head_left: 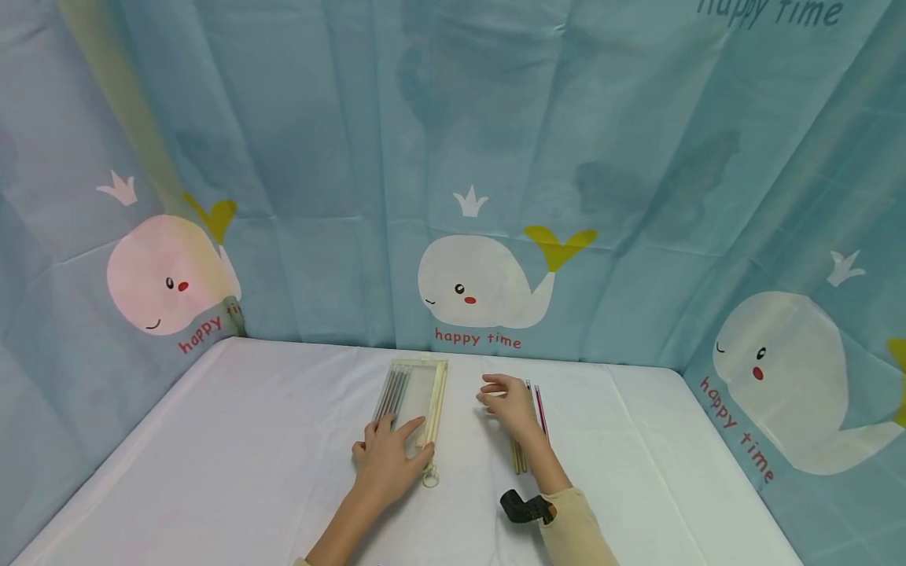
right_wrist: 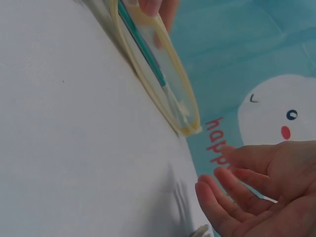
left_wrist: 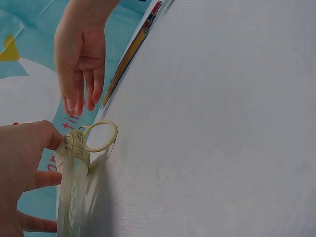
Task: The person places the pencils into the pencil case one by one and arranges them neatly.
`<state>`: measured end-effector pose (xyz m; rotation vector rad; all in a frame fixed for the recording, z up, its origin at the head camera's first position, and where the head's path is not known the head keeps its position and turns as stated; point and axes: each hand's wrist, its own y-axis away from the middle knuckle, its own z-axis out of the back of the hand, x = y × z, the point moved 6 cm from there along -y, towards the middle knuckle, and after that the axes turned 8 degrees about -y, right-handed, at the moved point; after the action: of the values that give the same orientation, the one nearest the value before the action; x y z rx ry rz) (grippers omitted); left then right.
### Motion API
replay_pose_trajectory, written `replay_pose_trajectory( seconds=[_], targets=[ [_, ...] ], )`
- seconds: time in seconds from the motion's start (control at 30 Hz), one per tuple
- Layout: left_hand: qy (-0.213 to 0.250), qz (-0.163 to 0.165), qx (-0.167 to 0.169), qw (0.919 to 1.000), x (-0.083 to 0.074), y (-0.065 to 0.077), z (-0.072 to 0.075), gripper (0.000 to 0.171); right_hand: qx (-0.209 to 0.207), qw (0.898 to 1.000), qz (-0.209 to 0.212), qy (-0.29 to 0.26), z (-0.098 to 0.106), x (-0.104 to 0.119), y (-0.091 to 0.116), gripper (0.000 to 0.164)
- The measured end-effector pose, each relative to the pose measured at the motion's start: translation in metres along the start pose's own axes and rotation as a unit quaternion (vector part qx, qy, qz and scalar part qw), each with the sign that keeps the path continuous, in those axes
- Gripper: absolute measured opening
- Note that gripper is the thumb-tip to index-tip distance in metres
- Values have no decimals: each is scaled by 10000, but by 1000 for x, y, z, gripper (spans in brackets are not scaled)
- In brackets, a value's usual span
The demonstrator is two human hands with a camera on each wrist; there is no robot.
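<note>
My left hand rests on a translucent pencil case with cream zipper edges, its fingers spread over the lower half. Several pencils lie inside along its left side. Seen from the right wrist, the case's zipper edges stand apart, with a teal pencil between them. A ring hangs from the case's near end, close to my left thumb. To the right, my right hand hovers over the table holding nothing, fingers loosely bent. Loose pencils lie beside and partly beneath its wrist.
A white cloth covers the table. Behind it hangs a blue curtain printed with whales, meeting the table's far edge. A black wrist-worn device sticks out at the right sleeve.
</note>
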<state>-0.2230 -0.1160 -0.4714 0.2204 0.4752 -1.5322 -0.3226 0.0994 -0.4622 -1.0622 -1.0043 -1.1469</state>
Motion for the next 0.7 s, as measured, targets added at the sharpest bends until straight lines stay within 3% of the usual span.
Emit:
replay_pose_trajectory(
  seconds=[0.33, 0.7],
  targets=[
    [119, -45, -26, 9999, -5, 2, 0, 46, -411, 9965, 20, 726, 21, -1, 9, 44],
    [131, 71, 32, 9999, 0, 0, 1, 46, -487, 9952, -84, 849, 28, -2, 12, 48]
  ],
)
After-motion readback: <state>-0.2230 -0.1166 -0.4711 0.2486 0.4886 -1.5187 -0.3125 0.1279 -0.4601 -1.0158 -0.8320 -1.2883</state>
